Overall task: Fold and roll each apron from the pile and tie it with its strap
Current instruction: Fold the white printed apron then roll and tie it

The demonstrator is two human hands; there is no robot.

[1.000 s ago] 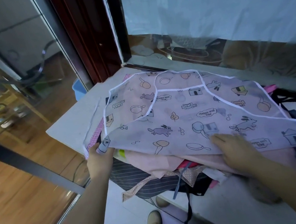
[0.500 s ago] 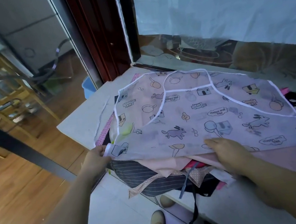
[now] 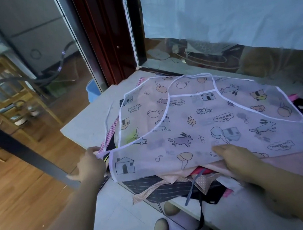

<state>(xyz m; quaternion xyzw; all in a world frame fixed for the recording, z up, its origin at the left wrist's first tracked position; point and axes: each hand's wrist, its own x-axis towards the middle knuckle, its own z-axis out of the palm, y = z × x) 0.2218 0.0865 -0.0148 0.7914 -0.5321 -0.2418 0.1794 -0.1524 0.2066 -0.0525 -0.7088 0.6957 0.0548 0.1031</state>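
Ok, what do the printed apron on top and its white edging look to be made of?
Printed apron: thin, semi-sheer sheet, probably plastic film or a light coated synthetic; colours of the pile show through it, and the finish is dull. White edging: opaque narrow tape, likely woven fabric stitched on, though any stitches are too small to see.

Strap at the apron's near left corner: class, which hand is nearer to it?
Left. The left hand pinches the strap at that corner; the right hand lies flat on the near edge of the apron, off to the strap's right.
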